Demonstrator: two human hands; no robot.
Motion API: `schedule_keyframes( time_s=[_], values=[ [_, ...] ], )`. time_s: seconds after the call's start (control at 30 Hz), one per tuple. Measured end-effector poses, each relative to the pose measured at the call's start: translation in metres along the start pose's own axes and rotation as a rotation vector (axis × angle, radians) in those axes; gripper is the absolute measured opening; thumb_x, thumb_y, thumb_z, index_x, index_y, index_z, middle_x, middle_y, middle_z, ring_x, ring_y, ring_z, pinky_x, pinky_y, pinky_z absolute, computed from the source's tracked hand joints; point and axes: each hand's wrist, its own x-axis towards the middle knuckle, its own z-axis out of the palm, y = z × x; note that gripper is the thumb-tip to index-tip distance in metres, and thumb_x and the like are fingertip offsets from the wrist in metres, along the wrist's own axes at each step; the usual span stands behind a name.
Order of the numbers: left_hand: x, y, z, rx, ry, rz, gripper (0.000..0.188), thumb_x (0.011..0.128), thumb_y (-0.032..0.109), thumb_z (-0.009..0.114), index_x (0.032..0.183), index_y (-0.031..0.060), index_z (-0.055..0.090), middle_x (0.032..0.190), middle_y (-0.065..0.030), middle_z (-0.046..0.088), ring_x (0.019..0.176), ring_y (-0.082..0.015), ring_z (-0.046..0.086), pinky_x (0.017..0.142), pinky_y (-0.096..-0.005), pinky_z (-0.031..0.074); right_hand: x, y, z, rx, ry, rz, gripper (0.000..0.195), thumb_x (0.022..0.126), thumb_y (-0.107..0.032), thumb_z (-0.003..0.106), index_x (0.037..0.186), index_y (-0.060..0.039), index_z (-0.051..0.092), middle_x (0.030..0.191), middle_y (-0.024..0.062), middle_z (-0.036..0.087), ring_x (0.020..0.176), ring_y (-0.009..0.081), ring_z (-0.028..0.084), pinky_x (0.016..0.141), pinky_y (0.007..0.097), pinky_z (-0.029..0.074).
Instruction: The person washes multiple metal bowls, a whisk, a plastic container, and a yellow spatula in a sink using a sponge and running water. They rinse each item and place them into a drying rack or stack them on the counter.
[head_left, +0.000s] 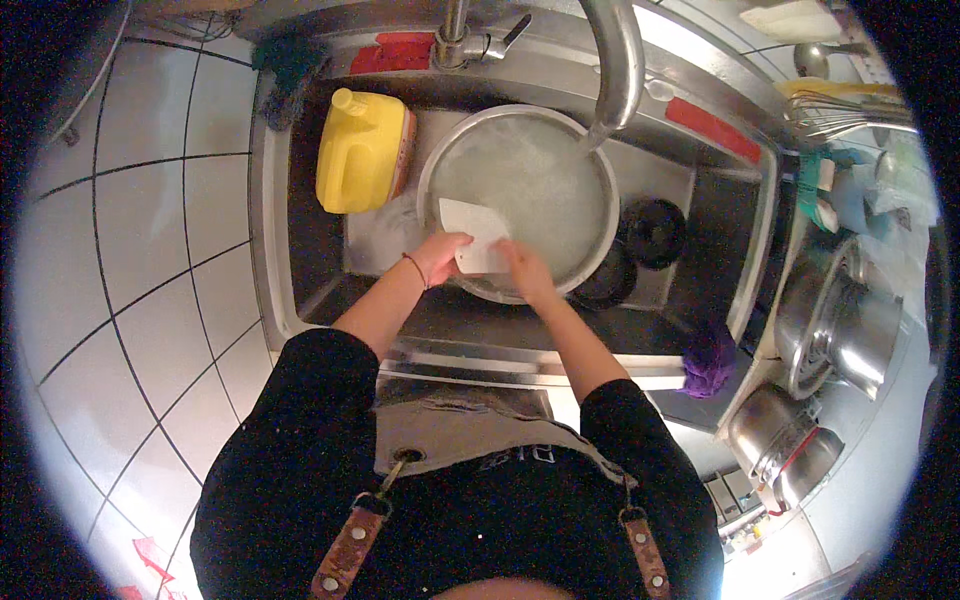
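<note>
A flat white piece (474, 234), which looks like a plastic dough scraper with a rounded right side, is held over the near left part of a large round metal basin (517, 112). My left hand (441, 256) grips its left edge, thumb on top. Motion blurs my right hand (529, 271), whose fingers lie against the piece's right side; their exact grip is unclear. Cloudy, pale water (540, 187) fills much of the basin. Water runs into it at the far right from a curved metal spout (619, 82).
The basin stands in a steel sink (375, 247). A yellow jug (361, 154) is left of it, and two black round items (654, 232) sit to the right. A purple scrubber (709, 360) rests at the near right corner. Metal pots (772, 427) and a whisk (847, 112) are farther right.
</note>
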Motion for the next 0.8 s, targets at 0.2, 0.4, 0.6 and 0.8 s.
schedule_keyframes(
  time_s=[0.2, 0.4, 0.6, 0.8],
  values=[
    [-0.042, 0.006, -0.013, 0.208, 0.064, 0.162, 0.047, 0.091, 0.015, 0.062, 0.135, 0.0026, 0.048, 0.125, -0.0111, 0.062, 0.111, -0.0261, 0.063, 0.091, -0.0397, 0.053, 0.070, 0.100, 0.061, -0.556, -0.338, 0.389, 0.035, 0.091, -0.019, 0.054, 0.124, -0.0093, 0.063, 0.124, 0.0189, 0.062, 0.114, 0.0349, 0.060, 0.097, 0.0454, 0.046],
    [-0.087, 0.004, -0.004, -0.033, 0.093, 0.227, 0.053, 0.088, 0.014, 0.067, 0.135, 0.0035, 0.046, 0.127, -0.0132, 0.060, 0.113, -0.0314, 0.062, 0.089, -0.0486, 0.057, 0.089, 0.034, 0.019, -0.597, 0.189, 0.186, 0.038, 0.088, -0.018, 0.056, 0.123, -0.0093, 0.063, 0.130, 0.0170, 0.059, 0.121, 0.0334, 0.055, 0.106, 0.0492, 0.038],
    [-0.075, 0.011, 0.023, -0.052, -0.019, 0.244, 0.063, 0.082, 0.001, 0.065, 0.139, 0.0023, 0.039, 0.131, -0.0174, 0.055, 0.117, -0.0380, 0.057, 0.089, -0.0582, 0.055, 0.078, 0.133, -0.001, -0.786, -0.031, 0.169, 0.031, 0.085, -0.014, 0.057, 0.115, -0.0094, 0.066, 0.124, 0.0155, 0.061, 0.118, 0.0332, 0.055, 0.101, 0.0505, 0.042],
    [-0.074, 0.014, 0.039, -0.086, -0.023, 0.290, 0.063, 0.080, -0.001, 0.061, 0.139, 0.0007, 0.038, 0.132, -0.0196, 0.054, 0.117, -0.0394, 0.057, 0.092, -0.0573, 0.055, 0.096, 0.086, -0.051, -0.668, -0.328, 0.187, 0.026, 0.085, -0.010, 0.061, 0.110, -0.0068, 0.067, 0.122, 0.0184, 0.062, 0.118, 0.0344, 0.056, 0.092, 0.0495, 0.050]
  ],
)
